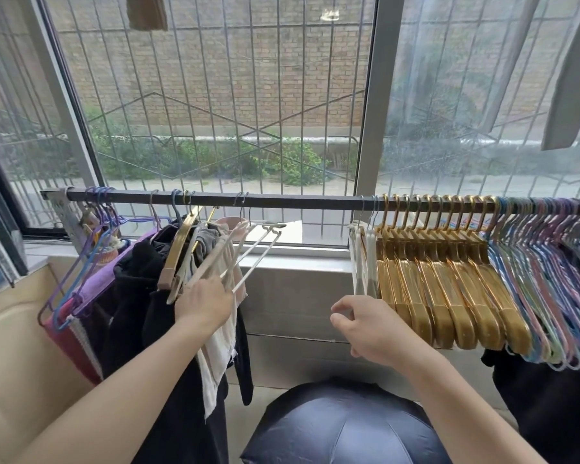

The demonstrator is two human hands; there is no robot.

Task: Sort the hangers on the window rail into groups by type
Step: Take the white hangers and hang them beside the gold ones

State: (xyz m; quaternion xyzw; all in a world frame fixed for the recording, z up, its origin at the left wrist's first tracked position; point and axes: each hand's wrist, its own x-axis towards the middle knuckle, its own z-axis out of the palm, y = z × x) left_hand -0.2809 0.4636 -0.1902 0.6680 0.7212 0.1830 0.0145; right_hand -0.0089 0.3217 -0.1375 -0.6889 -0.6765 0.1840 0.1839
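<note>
Head view: a dark window rail (298, 199) runs the width of the window, just above the sill. At its right end hangs the largest group, thin pastel wire hangers (549, 279), packed tight. Touching them on their left is a block of gold hangers (449, 289), hooks evenly lined on the rail. Left of the gold block, a few white hangers (362, 259) hang together. The middle stretch of the rail carries nothing. Toward the left end hang dark clothes (138, 296) and a pale cloth (220, 336), mixed with one gold hanger (178, 252), two pale slim hangers (248, 252) swung out at a tilt, and purple and blue wire hangers (87, 259) at the far left end. An open dark blue umbrella (342, 426) sits below the rail's middle.

Left hand (205, 304): fingers curled round the lower ends of the pale slim hangers. Right hand (365, 326): thumb and forefinger pinching the bottom of the white hangers.
</note>
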